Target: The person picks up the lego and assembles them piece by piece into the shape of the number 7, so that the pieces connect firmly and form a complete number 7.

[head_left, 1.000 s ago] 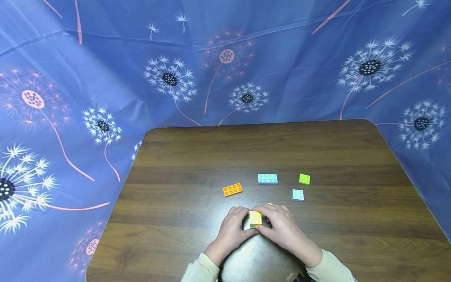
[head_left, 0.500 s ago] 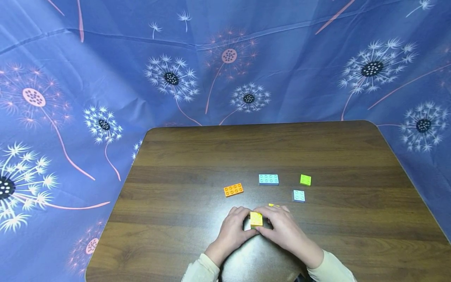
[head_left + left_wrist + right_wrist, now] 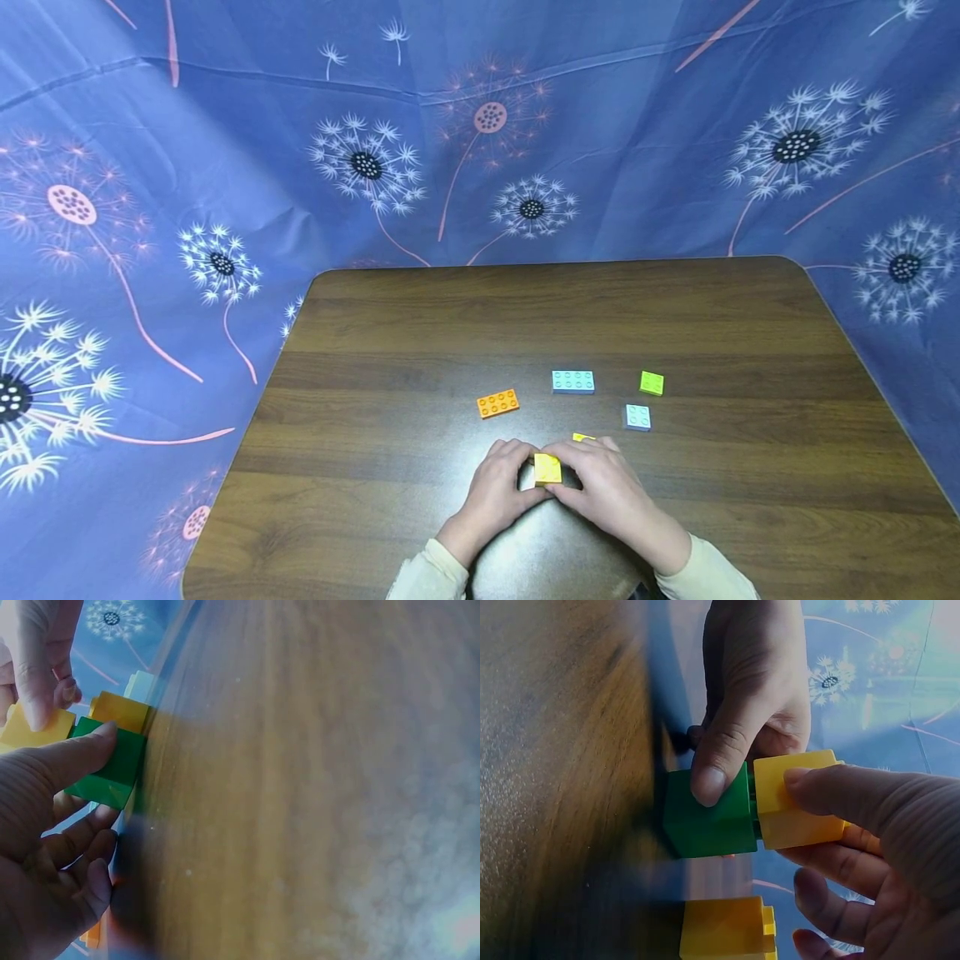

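Note:
My left hand (image 3: 491, 493) pinches a green toy brick (image 3: 716, 834) low over the table, thumb on its near side. The right hand (image 3: 606, 490) holds a square yellow brick (image 3: 780, 799) between thumb and fingers. In the right wrist view the yellow brick lines up with the green brick's studded top, and a narrow gap with studs shows between them. From the head view the yellow brick hides the green one below it. Another yellow brick (image 3: 721, 930) stands on the table just beyond the right hand, mostly covered by that hand in the head view.
Farther back on the wooden table (image 3: 390, 333) lie an orange brick (image 3: 498, 404), a long light blue brick (image 3: 573, 382), a small light blue brick (image 3: 637, 417) and a lime green brick (image 3: 652, 383). A blue dandelion-patterned cloth (image 3: 637, 100) hangs behind the far edge.
The yellow brick in the right hand has shifted slightly toward the person, over the green one, whose visible strip has gone from the head view. Both hands keep their grips.

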{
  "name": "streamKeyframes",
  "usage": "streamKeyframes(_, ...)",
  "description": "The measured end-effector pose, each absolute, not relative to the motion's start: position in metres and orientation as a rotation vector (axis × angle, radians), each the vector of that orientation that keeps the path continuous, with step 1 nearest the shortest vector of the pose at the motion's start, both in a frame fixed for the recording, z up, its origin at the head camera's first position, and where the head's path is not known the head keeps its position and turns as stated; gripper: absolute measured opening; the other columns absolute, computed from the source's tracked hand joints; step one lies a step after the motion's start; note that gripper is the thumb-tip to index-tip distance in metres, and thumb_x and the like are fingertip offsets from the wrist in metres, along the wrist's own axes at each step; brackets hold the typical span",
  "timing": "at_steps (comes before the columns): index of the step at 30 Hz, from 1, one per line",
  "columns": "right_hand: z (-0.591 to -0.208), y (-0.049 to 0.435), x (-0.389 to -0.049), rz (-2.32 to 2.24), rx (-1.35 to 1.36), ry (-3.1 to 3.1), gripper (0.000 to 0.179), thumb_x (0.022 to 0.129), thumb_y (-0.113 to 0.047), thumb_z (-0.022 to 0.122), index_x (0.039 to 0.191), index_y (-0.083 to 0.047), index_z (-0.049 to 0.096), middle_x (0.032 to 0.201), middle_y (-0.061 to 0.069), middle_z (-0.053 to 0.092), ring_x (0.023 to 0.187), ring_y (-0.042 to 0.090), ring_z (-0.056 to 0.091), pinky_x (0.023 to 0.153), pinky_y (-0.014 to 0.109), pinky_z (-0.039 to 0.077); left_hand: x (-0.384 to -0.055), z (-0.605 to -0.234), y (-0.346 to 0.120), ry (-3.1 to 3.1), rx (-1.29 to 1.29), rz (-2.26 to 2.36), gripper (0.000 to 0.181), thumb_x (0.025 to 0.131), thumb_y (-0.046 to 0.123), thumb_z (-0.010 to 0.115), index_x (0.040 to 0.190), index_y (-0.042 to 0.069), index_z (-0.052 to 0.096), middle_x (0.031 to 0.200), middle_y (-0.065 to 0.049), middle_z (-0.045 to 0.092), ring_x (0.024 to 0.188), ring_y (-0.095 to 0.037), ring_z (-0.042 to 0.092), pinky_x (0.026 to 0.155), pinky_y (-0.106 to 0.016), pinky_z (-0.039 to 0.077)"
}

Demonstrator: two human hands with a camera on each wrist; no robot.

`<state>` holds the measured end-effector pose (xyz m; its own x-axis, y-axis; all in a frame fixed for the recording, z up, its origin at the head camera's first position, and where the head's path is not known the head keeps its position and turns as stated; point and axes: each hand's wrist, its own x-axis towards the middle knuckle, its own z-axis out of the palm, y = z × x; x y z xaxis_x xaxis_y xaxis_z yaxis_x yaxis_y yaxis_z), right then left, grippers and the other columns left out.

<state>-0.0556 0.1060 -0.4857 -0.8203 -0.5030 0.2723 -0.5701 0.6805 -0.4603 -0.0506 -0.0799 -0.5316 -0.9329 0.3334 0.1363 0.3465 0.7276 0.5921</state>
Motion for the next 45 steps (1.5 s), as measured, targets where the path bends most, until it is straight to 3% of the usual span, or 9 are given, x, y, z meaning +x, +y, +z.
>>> streamKeyframes(27, -0.4816, 0.1015, -0.0565, 0.704, 0.845, -2.805, 0.035, 0.064, -0.026, 0.086, 0.095, -0.019, 0.072, 0.086, -0.01, 0.071, 0.075, 0.007, 0.064, 0.066, 0.031, 0.032, -0.0518, -0.5321, -0.0811, -2.892, -0.593, -1.0, 0.036, 0.07, 0.034, 0.086, 0.093, 0.02, 0.062, 0.091, 0.014, 0.059, 0.083, -0.003, 0.048, 0.068, -0.018, 0.041)
streamKeyframes(45, -0.4849, 0.1028, -0.0552, 0.73, 0.836, -2.777, 0.035, 0.065, -0.028, 0.086, 0.096, -0.018, 0.072, 0.087, -0.009, 0.072, 0.075, 0.007, 0.064, 0.065, 0.031, 0.033, -0.0496, -0.5305, -0.0809, -2.894, -0.582, -1.017, 0.039, 0.072, 0.038, 0.085, 0.101, 0.019, 0.065, 0.096, 0.013, 0.062, 0.088, -0.004, 0.051, 0.074, -0.021, 0.044)
